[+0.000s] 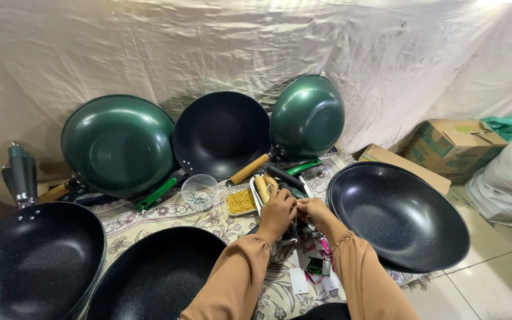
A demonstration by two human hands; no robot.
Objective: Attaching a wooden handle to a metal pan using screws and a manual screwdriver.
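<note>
From my remote seat I read the floor mat (149, 216) from its left edge: a speckled black wok (31, 261) with a grey handle lies at the near left corner; a second black wok (155, 275) sits just right of it at the near edge; behind them, along the far edge, a green wok (118, 144), a black wok (221, 134) and another green wok (307, 115) lean on the cloth backdrop (238, 47); a clear bowl of small screws (199, 191) and a small tray of yellow bits (241, 201) stand mid-mat; my left hand (278, 213) is curled shut, its grip closed on a small part I cannot make out, over the white tray of handles (268, 185) at the mat's middle; my right hand (314, 210) touches it, fingers pinched on the same spot, what they hold hidden; paper tags (303, 275) lie below; a stack of black woks (398, 216) fills the right edge; cardboard boxes (454, 145) stand beyond on the floor.
</note>
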